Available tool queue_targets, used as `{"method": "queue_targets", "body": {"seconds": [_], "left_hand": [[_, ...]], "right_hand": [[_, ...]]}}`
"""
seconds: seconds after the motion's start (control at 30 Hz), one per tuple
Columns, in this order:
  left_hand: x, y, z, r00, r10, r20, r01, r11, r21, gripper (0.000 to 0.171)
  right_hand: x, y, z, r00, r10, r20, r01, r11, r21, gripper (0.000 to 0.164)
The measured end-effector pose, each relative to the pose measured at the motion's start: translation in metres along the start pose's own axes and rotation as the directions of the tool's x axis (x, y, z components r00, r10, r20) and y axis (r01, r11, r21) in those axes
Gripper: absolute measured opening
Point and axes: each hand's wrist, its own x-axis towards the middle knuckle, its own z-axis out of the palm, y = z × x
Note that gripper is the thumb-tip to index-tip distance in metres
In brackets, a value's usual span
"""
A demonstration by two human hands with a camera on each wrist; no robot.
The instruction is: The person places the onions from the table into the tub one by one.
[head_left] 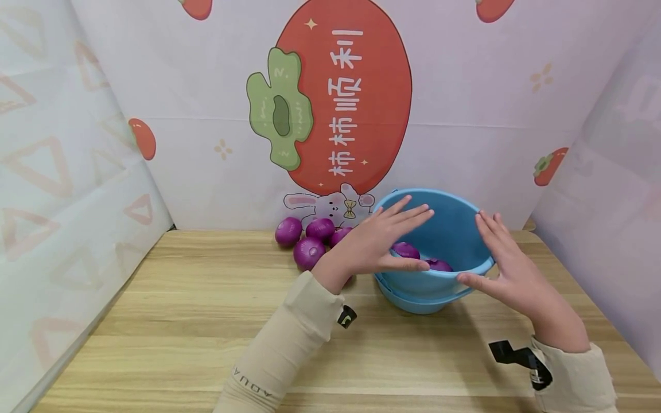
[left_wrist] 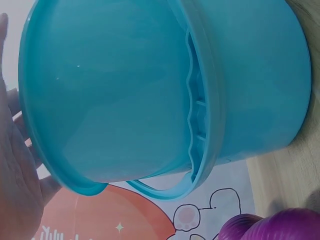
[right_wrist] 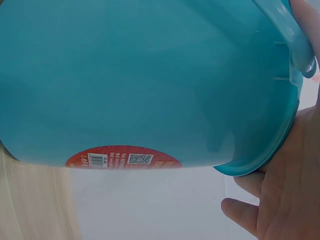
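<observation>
A light blue bucket (head_left: 434, 287) stands on the table with purple onions (head_left: 405, 250) inside it. My left hand (head_left: 379, 238) is at the bucket's left rim, its fingers stretched out over the opening and its thumb near the front rim. On the right side, my right hand (head_left: 511, 269) touches the rim with fairly straight fingers, its thumb at the front edge. The right wrist view shows the bucket's outer wall (right_wrist: 140, 85) close up, with fingers behind the rim. In the left wrist view the bucket's handle (left_wrist: 210, 105) hangs down against its side.
Several purple onions (head_left: 308, 253) lie left of the bucket near the back wall, partly hidden by my left arm. A printed cloth (head_left: 206, 183) hangs behind the wooden table (head_left: 206, 321), with side panels left and right. A red label (right_wrist: 122, 156) is on the bucket.
</observation>
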Motion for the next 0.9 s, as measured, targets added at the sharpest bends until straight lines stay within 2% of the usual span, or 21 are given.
{"method": "queue_targets", "body": {"seconds": [0.3, 0.63, 0.9], "left_hand": [[-0.016, 0.003, -0.005, 0.998, 0.013, -0.068, -0.010, 0.999, 0.047, 0.091], [-0.032, -0.004, -0.009, 0.988, 0.007, -0.153, 0.016, 0.989, 0.147, 0.097], [-0.042, -0.009, -0.012, 0.983, -0.005, -0.184, 0.039, 0.982, 0.186, 0.104]], "right_hand": [[0.000, 0.000, 0.001, 1.000, -0.001, -0.001, 0.001, 1.000, 0.007, 0.107], [0.000, 0.001, 0.001, 1.000, 0.002, -0.001, -0.002, 1.000, 0.008, 0.107], [0.001, 0.001, 0.001, 1.000, 0.010, 0.005, -0.010, 1.000, -0.004, 0.107]]}}
